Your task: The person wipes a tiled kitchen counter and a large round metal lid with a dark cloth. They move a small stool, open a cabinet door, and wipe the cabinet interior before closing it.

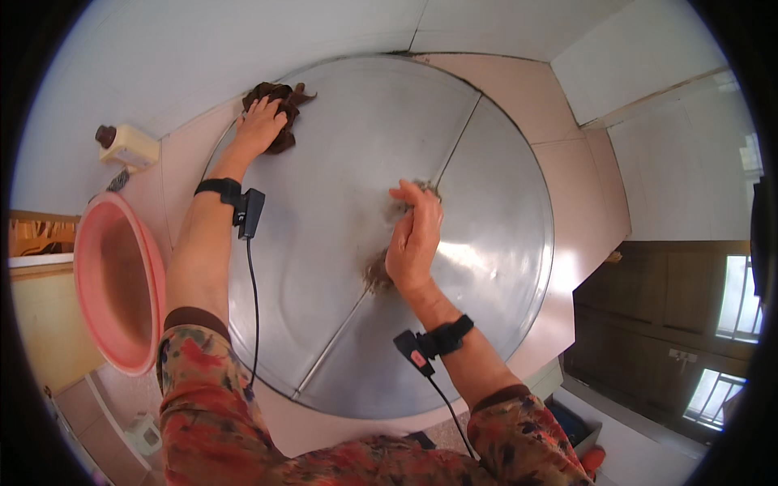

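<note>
A large round metal lid (340, 164) with a seam across it lies before me, on a pink tiled surface. Near its upper left rim my left hand (261, 127) rests on a crumpled dark brown cloth (282, 136), fingers spread over the folds. My right hand (416, 237) is over the lid's middle with its fingers curled; whether it touches the metal or holds something beneath the palm, I cannot tell. Brownish grime (378, 270) marks the metal beside this hand, and a grey, rough patch shows behind its fingertips.
At the left are a pink plastic basin (155, 285) with brownish contents and a cream plastic bottle (130, 147) with a dark cap. Pale walls stand behind and to the right of the lid. Dark wooden doors (644, 304) are at the far right. Cables hang from both wrist straps.
</note>
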A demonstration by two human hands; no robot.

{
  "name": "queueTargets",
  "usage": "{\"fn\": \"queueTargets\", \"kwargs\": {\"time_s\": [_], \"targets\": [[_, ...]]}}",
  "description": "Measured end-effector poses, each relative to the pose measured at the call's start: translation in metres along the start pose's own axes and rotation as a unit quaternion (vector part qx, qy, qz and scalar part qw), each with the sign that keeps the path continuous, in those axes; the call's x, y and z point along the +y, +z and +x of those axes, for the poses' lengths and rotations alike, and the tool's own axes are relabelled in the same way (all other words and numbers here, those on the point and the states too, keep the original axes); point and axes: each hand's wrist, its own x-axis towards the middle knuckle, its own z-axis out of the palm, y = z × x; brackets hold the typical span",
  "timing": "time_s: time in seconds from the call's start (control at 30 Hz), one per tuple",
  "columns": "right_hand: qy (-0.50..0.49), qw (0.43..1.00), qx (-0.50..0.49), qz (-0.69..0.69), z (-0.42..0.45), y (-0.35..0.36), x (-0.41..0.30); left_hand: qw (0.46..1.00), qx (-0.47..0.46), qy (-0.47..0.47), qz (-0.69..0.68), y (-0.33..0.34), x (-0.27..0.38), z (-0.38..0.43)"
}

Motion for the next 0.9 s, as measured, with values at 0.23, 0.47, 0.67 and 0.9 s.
{"fn": "queueTargets", "kwargs": {"time_s": [0.23,0.47,0.67,0.9], "targets": [[0.024,1.0,-0.005,0.0,-0.002,0.002,0.002,0.988,0.035,0.146,-0.02,0.017,0.048,-0.088],[0.005,1.0,-0.001,0.004,-0.003,0.005,0.008,0.939,0.082,0.319,-0.1,0.021,0.099,-0.204],[0.016,0.999,0.003,0.032,-0.001,0.005,0.014,0.941,0.145,0.273,-0.134,0.045,0.118,-0.294],[0.014,1.0,0.002,0.027,0.0,0.005,0.014,0.954,0.148,0.22,-0.139,0.062,0.118,-0.342]]}}
